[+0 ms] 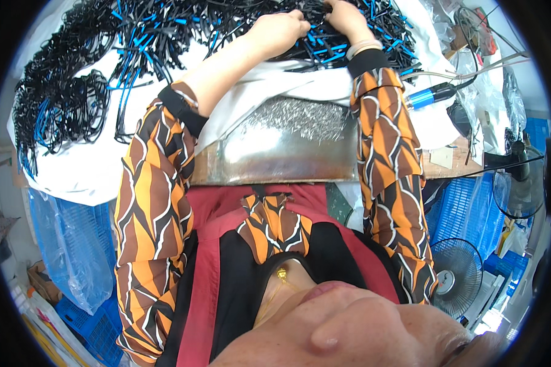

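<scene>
A large heap of black strands (92, 37), thin and flexible like cut cables, lies along the far side of the table, mixed with blue strands (144, 43). Over its right part, my left hand (280, 32) reaches in with the fingers bent and closed. A short gap to the right, my right hand (349, 23) has its fingers curled in at the top edge of the view. Both hands are among the strands. Whatever the fingertips pinch is too small to make out.
Nearer me, a metal plate (257, 162) carries a pile of thin silvery bits (312, 116). White sheeting (86, 174) lies under the heap. A blue-handled tool with a cord (425, 98) rests at right. Below are blue crates (465, 205) and a fan (456, 275).
</scene>
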Demonstrator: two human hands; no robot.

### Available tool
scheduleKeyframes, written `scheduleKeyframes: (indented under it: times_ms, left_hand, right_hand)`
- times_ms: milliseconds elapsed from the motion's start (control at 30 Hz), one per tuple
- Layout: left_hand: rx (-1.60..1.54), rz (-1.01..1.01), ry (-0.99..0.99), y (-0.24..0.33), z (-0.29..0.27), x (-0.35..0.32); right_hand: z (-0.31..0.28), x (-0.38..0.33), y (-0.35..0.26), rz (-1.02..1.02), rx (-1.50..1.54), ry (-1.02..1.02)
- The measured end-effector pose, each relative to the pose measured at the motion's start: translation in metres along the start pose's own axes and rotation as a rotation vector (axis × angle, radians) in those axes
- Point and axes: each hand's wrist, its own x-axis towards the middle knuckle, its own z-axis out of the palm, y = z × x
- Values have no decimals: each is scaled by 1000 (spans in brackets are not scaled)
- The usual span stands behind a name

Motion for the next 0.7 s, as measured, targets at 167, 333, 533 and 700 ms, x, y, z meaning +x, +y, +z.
scheduleKeyframes:
  times_ms: [167, 333, 533, 700]
  left_hand:
    - [-108, -93, 237, -63, -25, 36]
    - [-464, -133, 668, -126, -72, 87]
    - [-456, -260, 908, -112, -142, 67]
    - [-772, -261, 834, -80, -153, 21]
  right_hand:
    - [17, 1, -12, -10, -174, 126]
    - [15, 10, -19, 16, -324, 70]
    - [-13, -2, -31, -56, -102, 492]
    - [-50, -18, -50, -3, -423, 89]
